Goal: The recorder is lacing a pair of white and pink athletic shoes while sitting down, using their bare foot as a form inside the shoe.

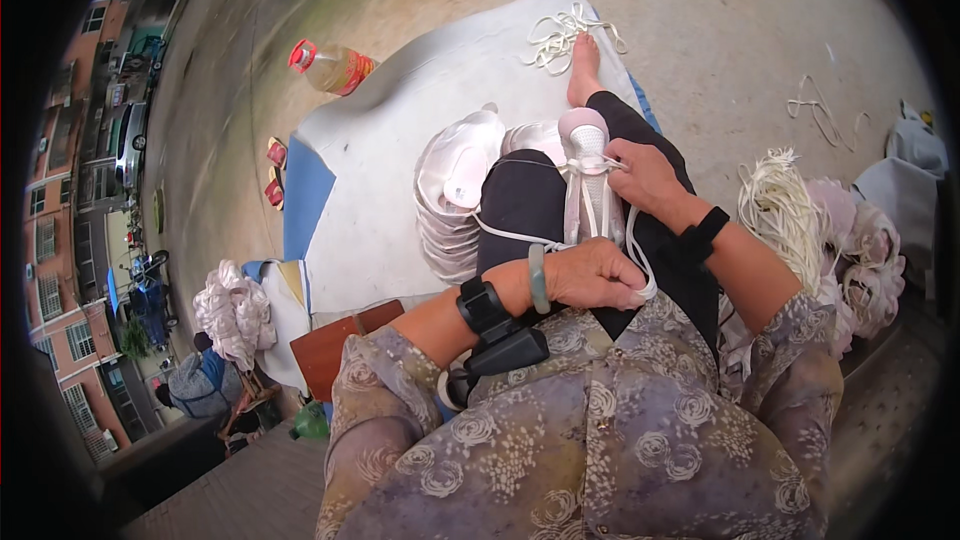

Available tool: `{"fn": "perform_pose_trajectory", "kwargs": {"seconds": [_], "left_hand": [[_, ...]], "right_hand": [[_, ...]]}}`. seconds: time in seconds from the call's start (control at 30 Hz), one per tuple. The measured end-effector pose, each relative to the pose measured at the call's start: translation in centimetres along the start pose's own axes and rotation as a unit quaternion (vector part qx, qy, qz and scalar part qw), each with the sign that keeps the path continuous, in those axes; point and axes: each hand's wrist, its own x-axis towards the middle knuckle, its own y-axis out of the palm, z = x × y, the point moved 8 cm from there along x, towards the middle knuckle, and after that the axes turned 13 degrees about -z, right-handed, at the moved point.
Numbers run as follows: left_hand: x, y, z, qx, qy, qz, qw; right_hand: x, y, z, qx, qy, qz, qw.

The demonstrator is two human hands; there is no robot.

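Observation:
A pale pink and white shoe upper (pixel 588 170) lies lengthwise over my dark-trousered legs, its toe pointing away from me. A white shoelace (pixel 520 233) crosses its front, with one length trailing to the left. My right hand (pixel 642 176) is closed at the right side of the upper, pinching the lace near the toe end. Lower down, my left hand (pixel 598 275) is closed around a loop of white lace by the heel end. Beside my left leg stands a nested stack of similar pale uppers (pixel 455 190).
A white sheet (pixel 370 180) lies under my legs. Loose laces (pixel 565 40) rest by my bare foot. To the right are a thick lace bundle (pixel 780 215) and more uppers (pixel 870 270). At left are a brown board (pixel 335 345), a bottle (pixel 335 68) and red sandals (pixel 275 175).

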Motion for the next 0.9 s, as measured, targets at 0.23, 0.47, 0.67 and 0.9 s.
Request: {"fn": "perform_pose_trajectory", "kwargs": {"seconds": [0.23,0.47,0.67,0.9], "left_hand": [[-0.4,-0.3,1.5,-0.075,-0.03,-0.024,0.996],[-1.2,-0.1,2.8,-0.147,-0.039,-0.041,0.987],[-1.2,-0.2,2.7,-0.161,-0.042,-0.044,0.985],[-0.8,-0.7,1.1,-0.175,-0.064,-0.041,0.982]], "right_hand": [[0.2,-0.6,2.2,-0.003,-0.083,0.056,0.995],[-0.2,1.3,-2.6,0.31,0.259,0.197,0.893],[-0.2,0.8,-2.2,0.228,0.245,0.225,0.915],[3.7,-0.4,1.8,-0.002,-0.012,0.079,0.997]]}}
